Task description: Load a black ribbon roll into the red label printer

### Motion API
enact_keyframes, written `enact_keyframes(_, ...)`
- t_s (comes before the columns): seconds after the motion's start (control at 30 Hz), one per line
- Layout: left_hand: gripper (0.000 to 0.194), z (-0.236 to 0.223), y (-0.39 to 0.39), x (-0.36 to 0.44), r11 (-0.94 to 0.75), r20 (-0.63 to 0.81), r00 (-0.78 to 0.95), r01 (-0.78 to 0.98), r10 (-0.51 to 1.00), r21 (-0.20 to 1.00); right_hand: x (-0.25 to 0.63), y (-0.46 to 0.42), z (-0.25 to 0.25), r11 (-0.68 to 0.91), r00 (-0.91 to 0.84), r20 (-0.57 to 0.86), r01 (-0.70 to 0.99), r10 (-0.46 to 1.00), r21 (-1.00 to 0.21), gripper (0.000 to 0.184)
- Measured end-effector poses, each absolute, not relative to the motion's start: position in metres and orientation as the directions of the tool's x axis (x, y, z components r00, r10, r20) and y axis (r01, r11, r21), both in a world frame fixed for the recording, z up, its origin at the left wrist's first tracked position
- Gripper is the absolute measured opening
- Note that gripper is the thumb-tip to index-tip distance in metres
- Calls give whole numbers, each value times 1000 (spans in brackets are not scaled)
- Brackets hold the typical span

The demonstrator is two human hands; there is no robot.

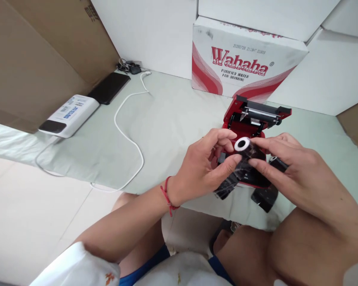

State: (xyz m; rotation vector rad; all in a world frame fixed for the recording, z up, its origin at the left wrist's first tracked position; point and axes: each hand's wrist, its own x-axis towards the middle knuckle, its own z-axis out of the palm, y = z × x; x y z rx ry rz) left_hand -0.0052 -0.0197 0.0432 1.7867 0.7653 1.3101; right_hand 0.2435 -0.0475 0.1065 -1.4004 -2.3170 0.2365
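A small roll of glossy black film [247,153] with a white core end is held up between my hands. My right hand [292,163] pinches its right side between thumb and fingers. My left hand [209,159] curls at its left, the thumb pressed on the film. Loose black film [226,184] hangs below my left thumb. Behind and under the hands stands a small red and black device [258,113] with its lid raised, a roller in the lid; its base is partly hidden. Another black roll piece [265,196] lies in front, partly under my right hand.
A Wahaha carton [244,63] stands behind the device. Leftward on the pale green cloth [164,119] lie a white cable [128,137], a white power bank [70,113], a black phone [110,87] and keys [131,66]. Cardboard [47,47] borders the left.
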Motion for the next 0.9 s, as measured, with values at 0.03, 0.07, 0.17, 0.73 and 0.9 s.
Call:
enact_keyframes(0.03, 24, 42, -20, -7, -589, 553, 293, 46, 780, 807, 246, -45, 104, 436, -367, 250, 833, 896, -339, 41)
enact_keyframes(0.07, 28, 42, -20, -9, -665, 617, 318, 64, 720, 744, 249, -42, 101, 397, -336, 227, 858, 914, -325, 44)
enact_keyframes(0.17, 43, 39, -21, -15, -869, 751, 465, 93, 469, 485, 251, -33, 90, 318, -290, 134, 893, 948, -319, 48)
enact_keyframes(0.73, 9, 25, -26, -13, -953, 780, 551, 230, 295, 199, 238, -17, 73, 267, -251, 92, 897, 964, -351, 51)
enact_keyframes(0.9, 11, 24, -31, -3, -953, 814, 511, 252, 277, 167, 236, -29, 88, 227, -97, 278, 845, 956, -484, 35)
